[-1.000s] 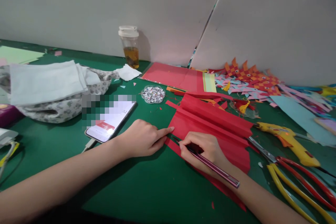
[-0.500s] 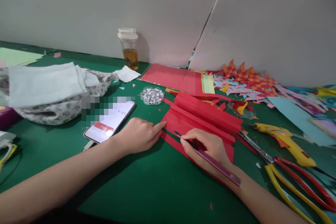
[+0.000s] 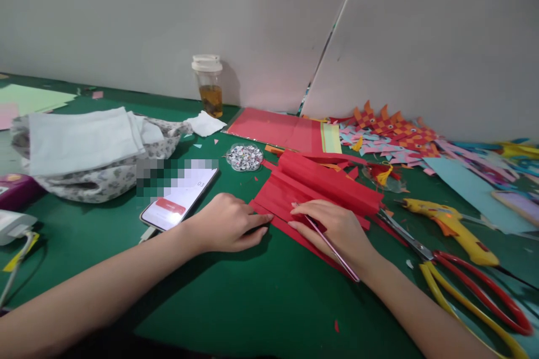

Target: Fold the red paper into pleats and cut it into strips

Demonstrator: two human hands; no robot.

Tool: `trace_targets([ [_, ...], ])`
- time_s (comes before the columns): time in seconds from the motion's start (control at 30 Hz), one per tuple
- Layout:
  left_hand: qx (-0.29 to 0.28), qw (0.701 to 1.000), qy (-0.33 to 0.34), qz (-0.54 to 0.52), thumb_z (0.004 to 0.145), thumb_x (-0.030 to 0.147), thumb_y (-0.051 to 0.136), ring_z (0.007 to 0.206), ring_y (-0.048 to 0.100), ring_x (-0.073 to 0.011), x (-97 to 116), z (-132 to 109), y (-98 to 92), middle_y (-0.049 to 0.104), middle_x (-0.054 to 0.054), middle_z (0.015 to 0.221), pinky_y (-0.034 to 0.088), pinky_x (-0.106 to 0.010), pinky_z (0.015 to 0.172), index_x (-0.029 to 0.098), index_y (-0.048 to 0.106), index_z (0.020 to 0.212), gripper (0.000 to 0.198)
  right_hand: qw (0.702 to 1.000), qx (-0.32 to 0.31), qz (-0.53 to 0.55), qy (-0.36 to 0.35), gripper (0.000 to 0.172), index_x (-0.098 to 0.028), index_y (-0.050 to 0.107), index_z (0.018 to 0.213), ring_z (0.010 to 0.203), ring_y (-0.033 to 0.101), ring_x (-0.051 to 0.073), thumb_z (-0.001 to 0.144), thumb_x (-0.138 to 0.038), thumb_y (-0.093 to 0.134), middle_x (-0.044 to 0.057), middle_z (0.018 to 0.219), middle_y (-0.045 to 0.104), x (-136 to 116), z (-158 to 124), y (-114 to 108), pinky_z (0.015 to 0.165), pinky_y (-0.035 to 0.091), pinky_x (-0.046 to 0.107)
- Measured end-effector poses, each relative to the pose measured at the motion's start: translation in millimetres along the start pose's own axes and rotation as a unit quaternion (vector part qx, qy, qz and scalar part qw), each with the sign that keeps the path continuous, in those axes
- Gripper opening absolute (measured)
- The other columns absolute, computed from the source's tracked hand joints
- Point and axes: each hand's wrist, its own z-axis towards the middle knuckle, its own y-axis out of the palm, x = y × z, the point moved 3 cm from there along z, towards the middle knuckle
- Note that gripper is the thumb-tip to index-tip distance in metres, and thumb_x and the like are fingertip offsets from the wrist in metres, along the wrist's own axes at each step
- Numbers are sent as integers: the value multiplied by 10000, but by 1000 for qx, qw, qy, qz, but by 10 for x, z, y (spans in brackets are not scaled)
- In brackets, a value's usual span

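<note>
My right hand (image 3: 339, 230) grips a slim maroon craft knife (image 3: 343, 261) like a pen, tilted, with its tip over the red paper (image 3: 275, 193). Fingers of that hand rest close to the sheet. At the paper's near left corner lies my left hand (image 3: 231, 224), index finger and thumb stretched out and apart, the index fingertip on the paper's edge. A narrow red strip (image 3: 290, 234) runs along the near side of the sheet. Behind it, the paper rises in a rolled or folded part (image 3: 330, 179). My right hand partly covers the sheet.
Scissors (image 3: 425, 252) and a yellow glue gun (image 3: 457, 227) lie to the right. A phone (image 3: 181, 202) sits beside my left forearm. Googly eyes (image 3: 244, 157), a lidded cup (image 3: 209, 90), a patterned cloth bag (image 3: 96, 179) and paper scraps (image 3: 379, 146) lie around.
My left hand has shifted slightly nearer along the paper's left edge, and its thumb has spread from the index finger. My right hand has turned the craft knife to a steeper slant.
</note>
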Motion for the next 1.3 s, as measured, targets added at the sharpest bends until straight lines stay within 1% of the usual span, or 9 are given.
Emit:
trace_targets([
  [0.2,-42,999,-30,-14,892,357,345,635,635,-157,-11,12,0,687,-19,728,378,-264,532,247,593,1126,359,993,83,35,76,82,-227,627,825,774,669,177,807,-183,561,11,849,704,115,-56,7,707,509,267],
  [0.33,-60,979,-184,67,898,444,280,604,635,-213,-65,24,39,668,-68,677,305,-266,454,161,520,1218,489,968,235,-27,81,56,-222,626,832,748,683,191,780,-221,602,14,833,716,153,-76,-179,664,524,266],
  [0.43,-59,961,-255,90,909,476,225,540,618,-218,-64,23,40,637,-57,602,208,-254,414,122,430,1285,556,949,305,-83,18,95,-225,627,848,758,683,189,775,-169,602,22,837,717,92,-96,-283,683,528,276],
  [0.53,-34,961,-269,48,910,473,231,554,619,-212,-54,21,2,639,-41,623,188,-251,418,135,370,1302,535,953,282,-87,-71,185,-234,618,898,809,675,184,767,-106,593,28,897,714,15,-118,-244,741,523,294],
  [0.63,3,954,-298,-46,895,400,315,593,625,-188,-94,5,-16,659,-25,705,245,-238,435,165,386,1232,418,973,173,-61,-139,210,-229,609,941,864,661,180,787,-93,566,29,921,708,-24,-120,-111,786,513,312],
  [0.77,64,942,-291,-152,825,295,447,578,606,-133,-138,-10,29,670,-37,897,346,-220,465,178,407,1141,339,986,97,-35,-132,177,-213,602,940,835,656,167,803,-107,563,24,876,703,17,-106,-15,758,512,301],
  [0.9,96,957,-222,-159,800,186,455,623,613,-125,-113,-5,56,661,-37,988,429,-231,532,211,418,1205,408,990,102,-26,-90,120,-220,600,900,797,658,158,803,-152,589,15,859,699,54,-79,-18,731,513,286],
  [1.03,113,973,-164,-116,830,183,444,763,641,-146,-86,-3,29,675,-8,956,455,-227,580,243,604,987,232,987,124,-44,-92,144,-218,597,891,814,658,176,760,-235,656,25,866,700,-6,-61,-38,752,515,295],
  [1.3,136,961,-203,-131,823,201,490,756,621,-137,-129,-18,17,659,-5,898,445,-218,582,220,632,879,154,971,185,-59,-143,265,-203,551,987,886,631,185,748,-132,639,73,942,687,-123,-104,-65,783,528,338],
])
